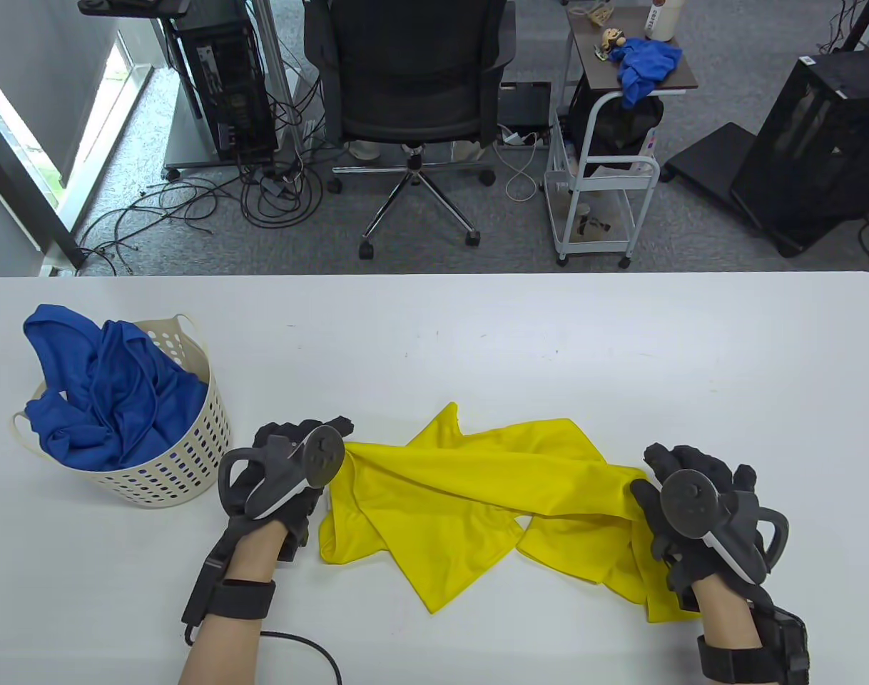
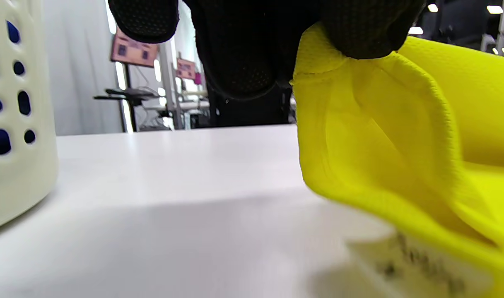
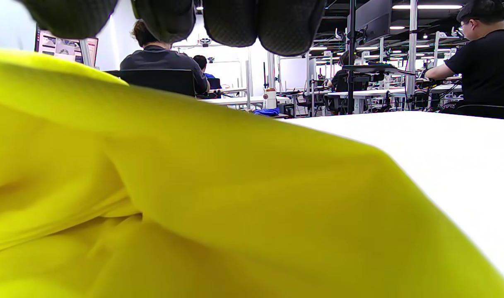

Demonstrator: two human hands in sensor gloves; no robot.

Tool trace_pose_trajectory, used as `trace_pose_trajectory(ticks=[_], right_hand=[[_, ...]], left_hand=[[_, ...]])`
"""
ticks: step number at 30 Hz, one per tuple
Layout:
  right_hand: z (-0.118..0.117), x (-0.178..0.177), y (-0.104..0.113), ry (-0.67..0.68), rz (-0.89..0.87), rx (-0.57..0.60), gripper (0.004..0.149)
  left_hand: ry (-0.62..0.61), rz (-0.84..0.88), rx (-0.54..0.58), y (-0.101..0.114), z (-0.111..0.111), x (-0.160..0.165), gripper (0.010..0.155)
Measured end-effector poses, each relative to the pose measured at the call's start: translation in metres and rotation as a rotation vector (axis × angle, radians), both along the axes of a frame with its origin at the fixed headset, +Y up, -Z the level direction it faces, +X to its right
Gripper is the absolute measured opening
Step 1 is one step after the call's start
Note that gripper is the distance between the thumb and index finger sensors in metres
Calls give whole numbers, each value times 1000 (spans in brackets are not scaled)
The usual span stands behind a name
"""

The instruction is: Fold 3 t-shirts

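While both my hands hold the same garment, the scene reads like this, nearest first, all placed against the basket.

Right hand: my right hand (image 1: 691, 506) sits farthest from the basket (image 1: 192, 464), at the far end of the yellow t-shirt (image 1: 477, 499). It looks curled into the cloth with the thumb on top, and I judge it a grip, though the wrist view shows only fingertips (image 3: 231, 25) above the fabric.

Left hand: my left hand (image 1: 292, 471) is just beside the basket, on its right. Its fingers (image 2: 359, 29) pinch a hemmed edge of the shirt, plainly clamped in the wrist view.

Yellow t-shirt: it is right of the basket, stretched between my hands on the table (image 1: 477, 335), twisted and crumpled, not yet flat.

Blue t-shirts: a bunched blue heap (image 1: 106, 399) fills the basket and spills over its rim; I cannot count the pieces.

Step in hand: opening out the first shirt, I judge; no folded shirt is in view.

Next move: I should pull the two held edges apart, untwist the middle, and lay it smooth before any fold.
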State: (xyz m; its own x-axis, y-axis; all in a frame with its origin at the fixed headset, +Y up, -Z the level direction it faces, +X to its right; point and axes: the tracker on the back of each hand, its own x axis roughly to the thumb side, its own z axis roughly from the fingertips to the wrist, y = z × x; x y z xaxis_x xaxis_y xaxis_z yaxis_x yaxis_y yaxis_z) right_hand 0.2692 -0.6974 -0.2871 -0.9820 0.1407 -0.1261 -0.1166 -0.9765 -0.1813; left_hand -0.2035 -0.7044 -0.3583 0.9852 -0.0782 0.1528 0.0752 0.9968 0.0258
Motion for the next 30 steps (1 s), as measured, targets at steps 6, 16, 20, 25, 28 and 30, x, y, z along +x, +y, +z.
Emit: trace_pose_trajectory(ticks=[6,16,20,25,28,30], right_hand=[[0,0,0,1,2,-7,56],[3,5,5,9,-35,9,56],[1,1,2,73,-34,-66,49],[-4,-12,-11,252,-43,-358,74],[-5,-22,-22,222,166,-541,88],[-9,-22,-26,118,311,-482,80]], left_hand=[[-54,-61,-125,-15,-3,7,65],[77,-102,50,-2,0,11,47],[147,29,150,23,5,-9,43],[200,51,162,23,3,-25,44],[214,33,140,19,1,-29,44],[222,39,139,19,0,-32,44]])
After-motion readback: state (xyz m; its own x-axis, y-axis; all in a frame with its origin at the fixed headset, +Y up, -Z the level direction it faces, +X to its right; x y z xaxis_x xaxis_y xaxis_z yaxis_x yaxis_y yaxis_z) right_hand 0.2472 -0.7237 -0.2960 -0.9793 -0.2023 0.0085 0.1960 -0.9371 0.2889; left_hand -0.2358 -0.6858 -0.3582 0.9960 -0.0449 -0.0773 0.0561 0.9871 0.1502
